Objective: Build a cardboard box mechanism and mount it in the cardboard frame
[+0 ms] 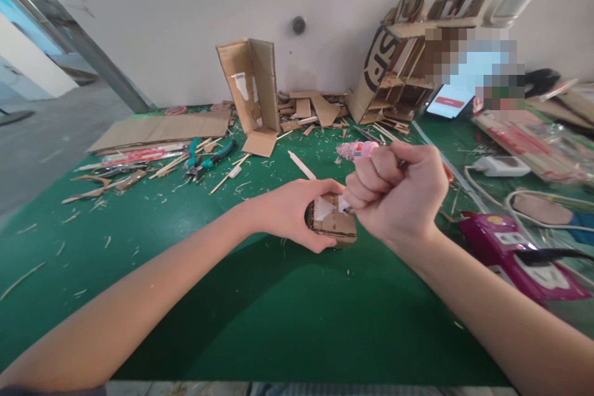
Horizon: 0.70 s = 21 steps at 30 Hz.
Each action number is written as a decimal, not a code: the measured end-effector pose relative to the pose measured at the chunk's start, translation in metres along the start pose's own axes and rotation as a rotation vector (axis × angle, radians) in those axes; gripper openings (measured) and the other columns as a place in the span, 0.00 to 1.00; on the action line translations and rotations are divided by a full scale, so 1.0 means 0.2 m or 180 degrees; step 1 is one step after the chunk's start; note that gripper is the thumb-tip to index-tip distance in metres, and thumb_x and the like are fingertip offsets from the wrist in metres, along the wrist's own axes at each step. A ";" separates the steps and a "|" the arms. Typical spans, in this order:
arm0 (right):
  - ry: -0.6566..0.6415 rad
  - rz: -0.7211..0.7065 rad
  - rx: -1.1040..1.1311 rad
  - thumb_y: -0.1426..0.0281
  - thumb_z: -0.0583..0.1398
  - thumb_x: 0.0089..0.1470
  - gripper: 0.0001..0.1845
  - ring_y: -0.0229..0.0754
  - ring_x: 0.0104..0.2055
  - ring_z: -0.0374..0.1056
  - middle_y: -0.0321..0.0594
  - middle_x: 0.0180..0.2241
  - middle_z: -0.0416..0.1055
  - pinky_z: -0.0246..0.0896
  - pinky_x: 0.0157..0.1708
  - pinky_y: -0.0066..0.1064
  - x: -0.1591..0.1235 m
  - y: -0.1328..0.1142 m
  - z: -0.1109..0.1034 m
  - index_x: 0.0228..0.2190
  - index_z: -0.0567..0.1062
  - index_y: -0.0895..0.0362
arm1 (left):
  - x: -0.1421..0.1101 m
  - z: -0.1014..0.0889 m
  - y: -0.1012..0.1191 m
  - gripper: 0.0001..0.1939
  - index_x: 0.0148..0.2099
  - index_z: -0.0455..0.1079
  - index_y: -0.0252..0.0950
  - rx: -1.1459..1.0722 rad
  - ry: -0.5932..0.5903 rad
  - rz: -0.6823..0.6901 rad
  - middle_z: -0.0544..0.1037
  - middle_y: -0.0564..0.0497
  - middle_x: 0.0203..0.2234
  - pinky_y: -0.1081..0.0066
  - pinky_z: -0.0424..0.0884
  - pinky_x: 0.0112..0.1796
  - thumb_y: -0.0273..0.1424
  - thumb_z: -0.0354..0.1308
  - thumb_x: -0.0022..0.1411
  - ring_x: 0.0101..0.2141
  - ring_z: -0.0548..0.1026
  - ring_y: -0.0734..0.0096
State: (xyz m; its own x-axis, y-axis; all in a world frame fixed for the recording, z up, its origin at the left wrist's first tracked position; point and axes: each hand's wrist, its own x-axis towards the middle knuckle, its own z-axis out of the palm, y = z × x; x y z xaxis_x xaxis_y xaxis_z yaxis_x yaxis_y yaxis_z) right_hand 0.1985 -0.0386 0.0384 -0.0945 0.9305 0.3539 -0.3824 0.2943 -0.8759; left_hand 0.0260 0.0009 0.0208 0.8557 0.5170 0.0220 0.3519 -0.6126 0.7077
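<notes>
A small brown cardboard block point(338, 223) with white paper patches on top rests on the green table. My left hand point(297, 213) is closed around its left side, thumb at the near edge and fingers at the far one. My right hand point(399, 192) is a fist over the block's right edge. What the fist holds, if anything, is hidden; a small dark tip shows below it, close to a white patch. Just beyond the fist lies a pink object point(365, 149), partly covered. A pale, pen-like stick point(301, 165) lies behind my left fingers.
Teal-handled pliers point(204, 159) and thin wood sticks lie on the left. A folded cardboard stand point(253, 90) and a cardboard shelf point(394, 74) stand at the wall. On the right are a lit phone point(449, 101), cables and a magenta power strip point(520, 257).
</notes>
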 end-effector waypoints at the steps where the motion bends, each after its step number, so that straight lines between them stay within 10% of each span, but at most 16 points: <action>1: -0.0059 -0.0107 -0.0244 0.63 0.47 0.58 0.23 0.33 0.13 0.34 0.29 0.14 0.35 0.37 0.12 0.30 0.00 -0.01 -0.01 0.15 0.44 0.53 | 0.00 0.00 0.00 0.29 0.52 0.66 0.38 0.0003 0.0029 0.0041 0.77 0.51 0.39 0.70 0.69 0.34 0.39 0.66 0.47 0.35 0.75 0.66; 10: -0.0807 -0.1391 -0.4239 0.73 0.58 0.57 0.07 0.40 0.28 0.63 0.42 0.31 0.71 0.58 0.31 0.35 -0.02 0.01 -0.14 0.37 0.76 0.59 | 0.00 -0.03 -0.10 0.37 0.61 0.62 0.40 0.0976 0.1235 -0.0013 0.77 0.47 0.49 0.63 0.72 0.43 0.40 0.64 0.49 0.44 0.77 0.58; 21: -0.1118 -0.1373 -0.6215 0.80 0.51 0.57 0.11 0.41 0.26 0.61 0.44 0.33 0.69 0.53 0.29 0.35 0.00 0.15 -0.12 0.32 0.74 0.62 | 0.00 -0.02 -0.09 0.37 0.60 0.64 0.36 0.1628 0.1483 -0.0047 0.77 0.45 0.53 0.59 0.75 0.44 0.41 0.62 0.48 0.47 0.78 0.54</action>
State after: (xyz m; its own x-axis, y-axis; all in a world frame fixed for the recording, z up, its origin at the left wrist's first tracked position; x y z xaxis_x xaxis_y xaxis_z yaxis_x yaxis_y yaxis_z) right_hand 0.2085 -0.0242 0.0058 -0.5170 0.7461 0.4196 0.8558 0.4594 0.2377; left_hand 0.0187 0.0148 0.0102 0.6377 0.6602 0.3969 0.5949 -0.7494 0.2908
